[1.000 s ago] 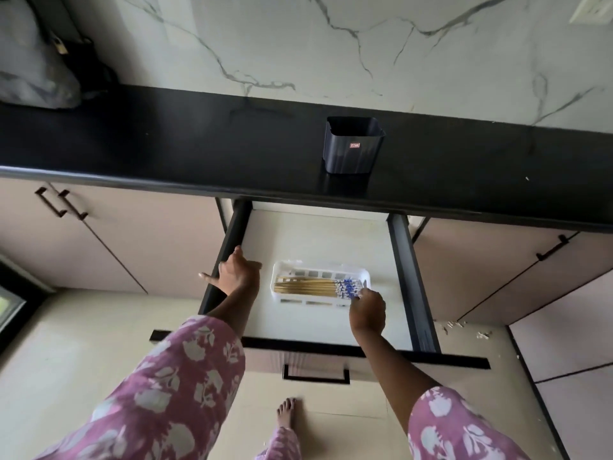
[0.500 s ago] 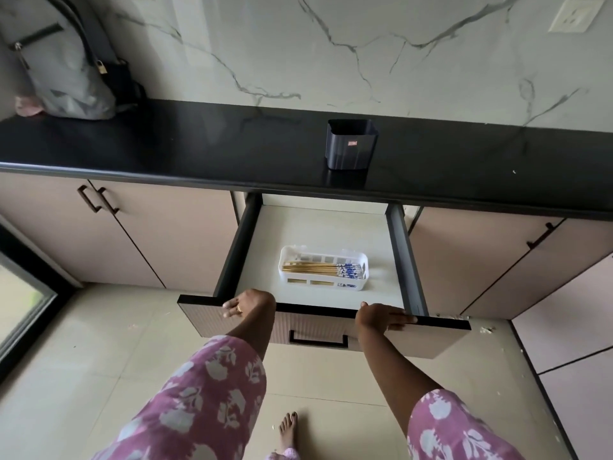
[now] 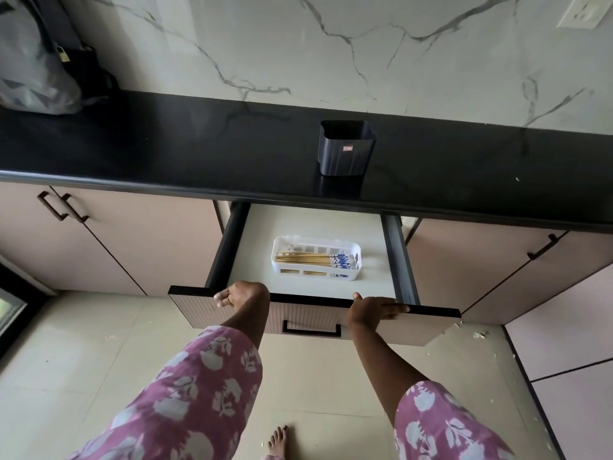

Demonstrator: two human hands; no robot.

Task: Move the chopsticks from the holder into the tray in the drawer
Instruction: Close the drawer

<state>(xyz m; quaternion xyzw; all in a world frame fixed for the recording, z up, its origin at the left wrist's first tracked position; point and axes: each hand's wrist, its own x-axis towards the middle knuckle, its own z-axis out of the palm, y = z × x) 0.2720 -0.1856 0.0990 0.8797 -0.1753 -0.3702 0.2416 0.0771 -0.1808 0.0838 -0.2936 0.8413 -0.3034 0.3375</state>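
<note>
Several wooden chopsticks (image 3: 315,259) with blue-patterned ends lie side by side in a white plastic tray (image 3: 315,275) on the floor of the open drawer (image 3: 394,254). The dark holder (image 3: 346,149) stands upright on the black counter above the drawer, and nothing shows inside it. My left hand (image 3: 243,293) rests curled over the top edge of the drawer front at its left. At the right, my right hand (image 3: 373,310) lies flat along the same edge, fingers pointing right. Neither hand holds a chopstick.
A grey bag (image 3: 33,61) with a padlock sits at the counter's far left (image 3: 132,144). Shut cabinet doors (image 3: 116,240) flank the drawer on both sides. A bare foot (image 3: 278,441) stands on the tiled floor below. Small crumbs lie on the floor at the right.
Both hands left the inside of the drawer and the tray and came back onto the drawer front's top edge. The drawer now sits further in under the counter.
</note>
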